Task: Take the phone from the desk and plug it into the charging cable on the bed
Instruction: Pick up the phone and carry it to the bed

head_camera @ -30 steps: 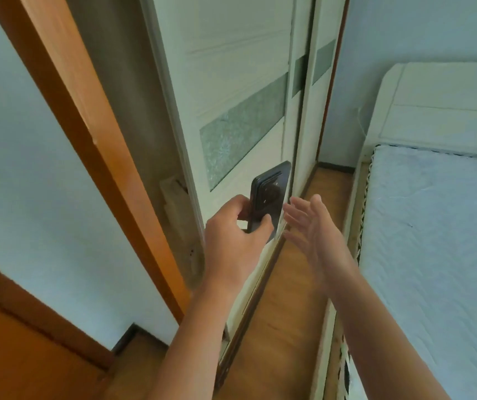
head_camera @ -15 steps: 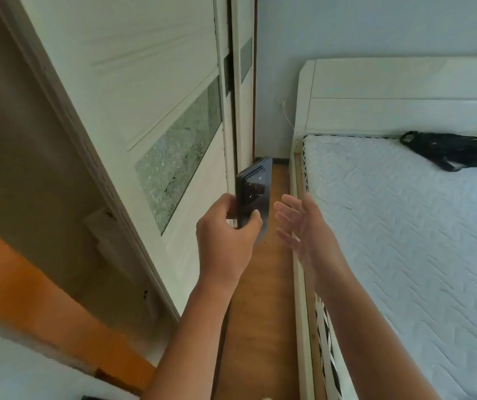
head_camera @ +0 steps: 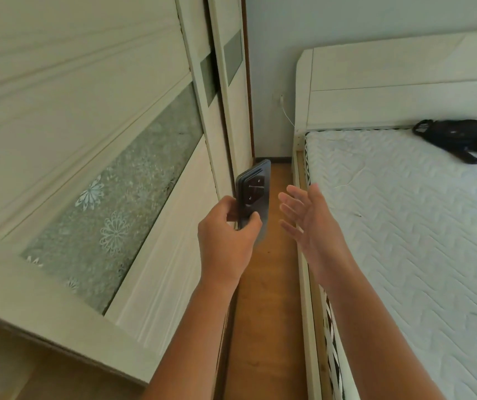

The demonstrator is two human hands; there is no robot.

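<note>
Two hands are raised side by side: the left hand [head_camera: 227, 241] grips the phone [head_camera: 253, 199] upright, the right hand [head_camera: 311, 219] open and empty. Beyond the right hand, nearer to it, the thin charging cable [head_camera: 352, 179] trails across the bed [head_camera: 404, 226] toward the headboard [head_camera: 390, 82].

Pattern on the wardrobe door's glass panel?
Frosted grey-green glass panel with white flower motifs on the cream sliding wardrobe door; head view.
</note>
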